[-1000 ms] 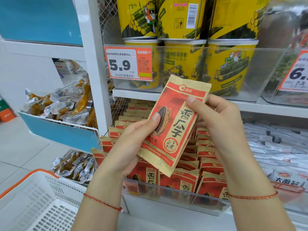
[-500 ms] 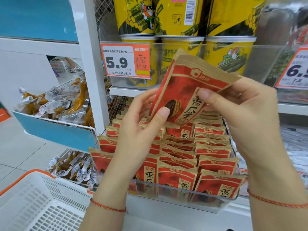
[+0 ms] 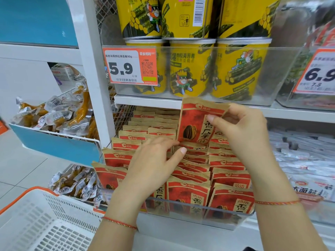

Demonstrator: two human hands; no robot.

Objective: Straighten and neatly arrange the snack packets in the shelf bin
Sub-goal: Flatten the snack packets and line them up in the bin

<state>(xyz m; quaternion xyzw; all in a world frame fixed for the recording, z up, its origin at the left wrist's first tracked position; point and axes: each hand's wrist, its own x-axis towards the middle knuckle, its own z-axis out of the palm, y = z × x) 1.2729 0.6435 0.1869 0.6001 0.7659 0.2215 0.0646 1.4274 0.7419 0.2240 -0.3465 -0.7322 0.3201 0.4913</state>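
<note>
A white basket (image 3: 41, 223) sits nearest, cut off at the frame's bottom edge. Beyond it, the clear bin (image 3: 195, 212) holds rows of red packets (image 3: 188, 194). The left hand (image 3: 150, 165) rests fingers-straight on those rows; the right hand (image 3: 241, 129) pinches one packet (image 3: 195, 122) upright over the middle — its lower edge is hidden among the others. Above, a second bin (image 3: 282, 69) holds yellow tubs (image 3: 237, 69).

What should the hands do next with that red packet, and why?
Probably slide it down. The right hand pinches the red packet upright over the packed rows, and the left hand rests on them with fingers at a gap just below its bottom edge, inside the clear bin.
</note>
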